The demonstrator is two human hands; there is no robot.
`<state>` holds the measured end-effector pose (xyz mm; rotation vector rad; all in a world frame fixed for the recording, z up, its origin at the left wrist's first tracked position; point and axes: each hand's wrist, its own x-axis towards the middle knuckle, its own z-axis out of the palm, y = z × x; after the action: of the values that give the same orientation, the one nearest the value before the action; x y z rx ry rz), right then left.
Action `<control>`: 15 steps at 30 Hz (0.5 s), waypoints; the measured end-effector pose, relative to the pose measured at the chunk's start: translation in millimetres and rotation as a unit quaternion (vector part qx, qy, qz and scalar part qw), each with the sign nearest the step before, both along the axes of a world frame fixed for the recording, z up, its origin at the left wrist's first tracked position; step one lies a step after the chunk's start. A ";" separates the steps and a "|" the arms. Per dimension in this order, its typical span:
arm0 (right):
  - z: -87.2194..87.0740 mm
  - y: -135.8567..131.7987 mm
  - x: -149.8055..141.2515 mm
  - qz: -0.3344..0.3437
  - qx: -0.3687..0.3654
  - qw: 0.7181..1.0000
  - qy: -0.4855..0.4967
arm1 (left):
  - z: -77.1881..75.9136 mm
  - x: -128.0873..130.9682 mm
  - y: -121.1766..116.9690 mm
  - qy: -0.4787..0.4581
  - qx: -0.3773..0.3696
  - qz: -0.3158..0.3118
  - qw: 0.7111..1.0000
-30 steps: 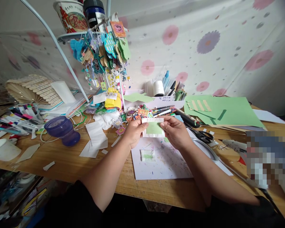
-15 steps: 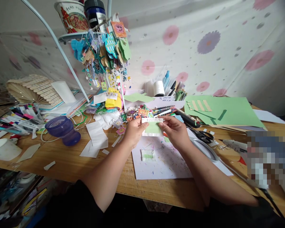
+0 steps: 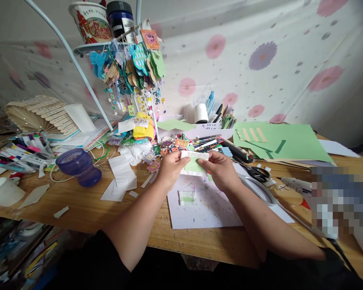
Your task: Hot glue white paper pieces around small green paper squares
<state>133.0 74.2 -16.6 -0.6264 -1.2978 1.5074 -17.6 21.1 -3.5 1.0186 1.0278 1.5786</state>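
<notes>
Between my hands, raised over a white sheet, is a small green paper card with white edges. My left hand pinches its left side, thumb lying on the front. On the right side my right hand grips it the same way, its thumb reaching further in over the green face. Fingers behind the card are hidden. A similar small white-edged piece with a green middle lies on the sheet below, among coloured specks.
Black scissors and a grey ring-shaped object lie right of my hands. A purple cup and white paper scraps are on the left. Green card sheets lie back right. Paper ornaments hang from a stand behind.
My right thumb has slid inward across the card's front, and the right fingers have drawn in closer to its edge. Both hands still hold the card in nearly the same place.
</notes>
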 end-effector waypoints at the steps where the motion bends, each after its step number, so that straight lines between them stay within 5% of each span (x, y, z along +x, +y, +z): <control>1: -0.1 -0.6 -0.6 -0.009 0.003 1.000 0.004 | 0.7 1.8 -0.9 -0.026 -0.019 -0.001 0.999; 5: -0.7 -5.2 -6.7 -0.061 0.020 0.998 0.014 | 1.2 13.8 -4.8 -0.120 -0.082 -0.016 0.989; 11: 8.1 -17.0 -16.7 -0.123 0.056 0.991 -0.024 | 2.3 25.9 -6.8 -0.218 -0.045 0.044 0.974; 15: 15.9 -38.5 30.4 -0.142 0.087 0.981 -0.097 | 8.8 20.8 -9.2 -0.215 -0.042 0.049 0.974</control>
<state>163.4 35.7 -0.7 -0.8218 -1.4038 1.1088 3.2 11.9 5.3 0.5378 0.8425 1.7222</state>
